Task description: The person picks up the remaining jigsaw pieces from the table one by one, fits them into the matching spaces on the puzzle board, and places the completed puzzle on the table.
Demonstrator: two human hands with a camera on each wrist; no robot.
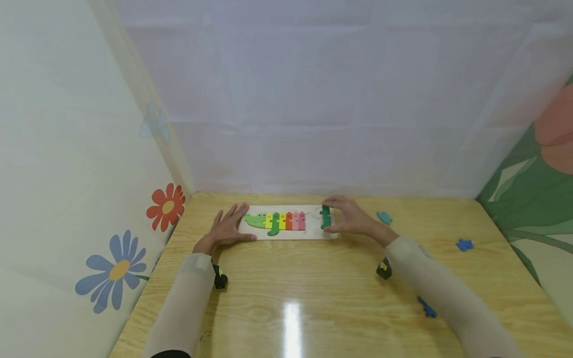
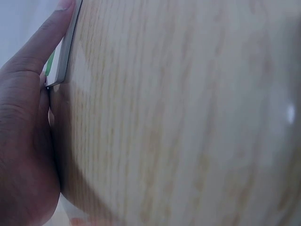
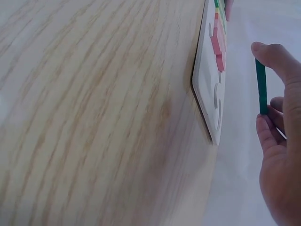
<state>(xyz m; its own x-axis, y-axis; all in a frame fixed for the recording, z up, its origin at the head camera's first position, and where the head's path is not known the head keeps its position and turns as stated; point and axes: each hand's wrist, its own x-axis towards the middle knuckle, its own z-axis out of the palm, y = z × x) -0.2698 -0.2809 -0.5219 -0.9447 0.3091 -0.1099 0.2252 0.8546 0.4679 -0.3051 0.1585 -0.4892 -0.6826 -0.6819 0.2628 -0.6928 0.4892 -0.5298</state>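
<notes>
A white wooden puzzle board (image 1: 286, 236) lies on the table, with a crocodile of coloured pieces (image 1: 282, 221) filling its left and middle part. At the board's left end, my left hand (image 1: 225, 227) rests with fingers spread and thumb straight along the near edge. My right hand (image 1: 354, 218) pinches a dark green puzzle piece (image 1: 326, 217) between thumb and fingertips over the board's right end. In the right wrist view the green piece (image 3: 261, 87) is held edge-on, raised off the board. Bare outlined slots show between the pink pieces (image 3: 219, 49) and the board's end.
To the right on the wooden table (image 1: 295, 278) lie a teal piece (image 1: 384, 217), a blue piece (image 1: 465, 244) and another blue piece (image 1: 427, 307) near the right forearm. Fabric walls (image 1: 286, 99) stand behind and at both sides.
</notes>
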